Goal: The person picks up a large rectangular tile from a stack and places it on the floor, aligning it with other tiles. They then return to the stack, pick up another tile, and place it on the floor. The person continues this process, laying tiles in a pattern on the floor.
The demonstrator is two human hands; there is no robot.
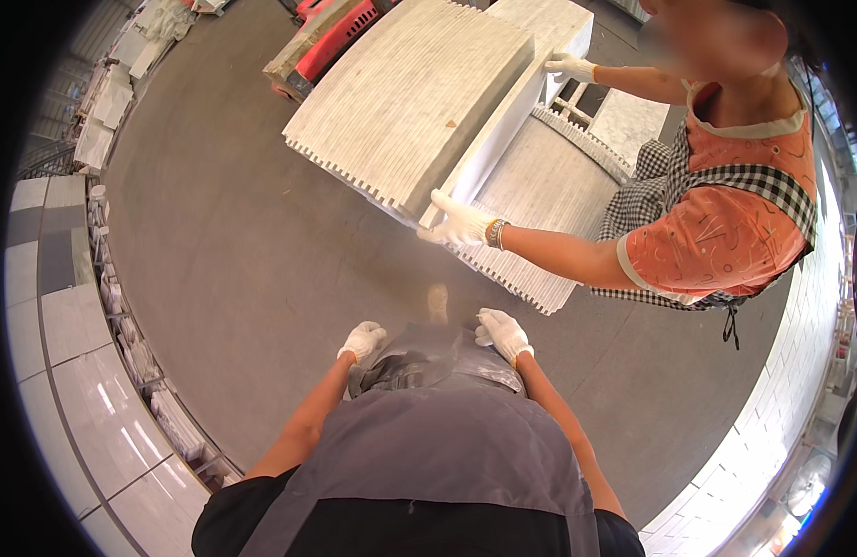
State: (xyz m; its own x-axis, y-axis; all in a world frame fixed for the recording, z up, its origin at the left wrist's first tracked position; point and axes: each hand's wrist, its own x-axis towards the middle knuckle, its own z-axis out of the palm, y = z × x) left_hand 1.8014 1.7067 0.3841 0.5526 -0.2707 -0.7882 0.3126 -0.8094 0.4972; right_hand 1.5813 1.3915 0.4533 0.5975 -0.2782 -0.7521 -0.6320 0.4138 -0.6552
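Both my hands wear white knit gloves and hang by my grey apron [447,441], above the floor. My left hand [362,341] is curled closed at the left of my waist, with nothing visible in it. My right hand [504,334] is loosely bent at the other side, fingers a little apart, holding nothing that I can see. Ahead, a co-worker in white gloves grips a long pale slab [495,139] by its two ends, on edge. It stands beside a tall stack of pale strips [405,93]. A lower stack of strips [544,190] lies nearer the co-worker.
The co-worker [716,204] stands to the right in a checked apron. A red pallet truck [340,37] is behind the tall stack. Large glossy tiles [108,399] line the left side, with stacked slabs [103,116] farther back. White tiles [772,408] run along the right over grey floor [224,204].
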